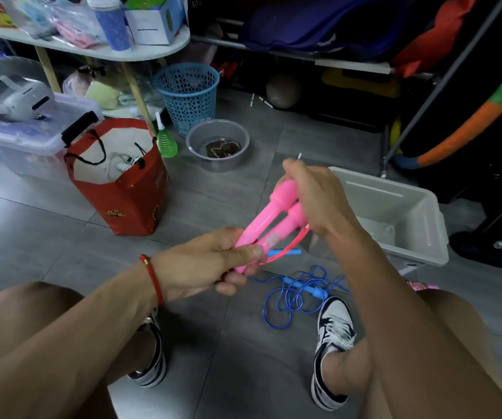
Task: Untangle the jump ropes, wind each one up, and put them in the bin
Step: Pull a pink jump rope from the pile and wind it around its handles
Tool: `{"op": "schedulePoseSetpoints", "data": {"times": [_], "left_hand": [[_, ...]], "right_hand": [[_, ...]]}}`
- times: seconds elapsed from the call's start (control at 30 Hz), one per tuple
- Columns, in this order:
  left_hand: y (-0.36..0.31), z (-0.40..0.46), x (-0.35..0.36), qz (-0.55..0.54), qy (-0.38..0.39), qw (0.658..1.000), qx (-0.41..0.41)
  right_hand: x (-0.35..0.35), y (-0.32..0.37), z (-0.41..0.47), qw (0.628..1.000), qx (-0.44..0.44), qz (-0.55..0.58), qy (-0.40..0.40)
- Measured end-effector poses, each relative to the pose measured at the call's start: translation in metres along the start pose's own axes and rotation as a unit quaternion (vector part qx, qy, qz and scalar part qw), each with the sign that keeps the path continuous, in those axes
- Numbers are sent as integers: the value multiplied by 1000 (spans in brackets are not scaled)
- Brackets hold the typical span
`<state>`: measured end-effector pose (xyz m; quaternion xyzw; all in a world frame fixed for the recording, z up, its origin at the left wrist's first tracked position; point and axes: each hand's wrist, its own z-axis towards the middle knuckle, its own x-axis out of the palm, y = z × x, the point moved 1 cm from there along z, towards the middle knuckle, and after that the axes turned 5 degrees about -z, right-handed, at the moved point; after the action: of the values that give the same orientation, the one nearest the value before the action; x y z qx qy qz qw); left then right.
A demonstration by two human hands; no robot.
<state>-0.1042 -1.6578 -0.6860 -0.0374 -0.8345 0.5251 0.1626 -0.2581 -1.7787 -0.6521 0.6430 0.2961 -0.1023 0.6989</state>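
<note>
Held both pink jump-rope handles point(269, 220) side by side above the floor: left hand point(213, 261) gripping their lower ends, right hand point(313, 198) closed round the tops. Blue jump rope point(299, 293) tangled on the floor point(62, 234), beside the grey bin point(407, 228).

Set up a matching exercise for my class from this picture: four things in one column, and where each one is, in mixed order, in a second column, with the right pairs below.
Things
1. pink jump rope handles
2. blue jump rope
3. grey bin
4. blue mesh basket

Places
A. lying loose on the floor between the shoes
B. beside the white table's leg
C. on the floor to the person's right, open
D. held side by side in both hands

Pairs: 1-D, 2-A, 3-C, 4-B
</note>
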Motion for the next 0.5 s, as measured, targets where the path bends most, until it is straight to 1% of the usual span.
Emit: {"op": "schedulePoseSetpoints", "data": {"times": [0.07, 0.1, 0.13, 0.2, 0.27, 0.33, 0.4, 0.5], "left_hand": [[-4, -2, -2, -80, 11, 997, 5], [-6, -2, -5, -124, 11, 992, 13], [-8, -2, -7, -164, 6, 986, 24], [-13, -1, -14, -225, -7, 973, 53], [-15, 1, -17, -279, -11, 957, 81], [-17, 4, -17, -318, -16, 942, 106], [-18, 7, -16, -327, -57, 935, 126], [-19, 13, -16, -323, -145, 922, 156]], "right_hand": [[-3, -2, 5, 991, 55, 115, 43], [-4, -4, 6, 984, 74, 154, 52], [-4, -6, 6, 981, 84, 165, 59], [0, -9, 4, 990, 66, 107, 65], [9, -11, 1, 998, 19, 18, 65], [19, -9, -4, 996, 7, -12, 87], [28, -9, -9, 993, 15, -19, 118], [32, -5, -16, 985, 18, -50, 164]]}}
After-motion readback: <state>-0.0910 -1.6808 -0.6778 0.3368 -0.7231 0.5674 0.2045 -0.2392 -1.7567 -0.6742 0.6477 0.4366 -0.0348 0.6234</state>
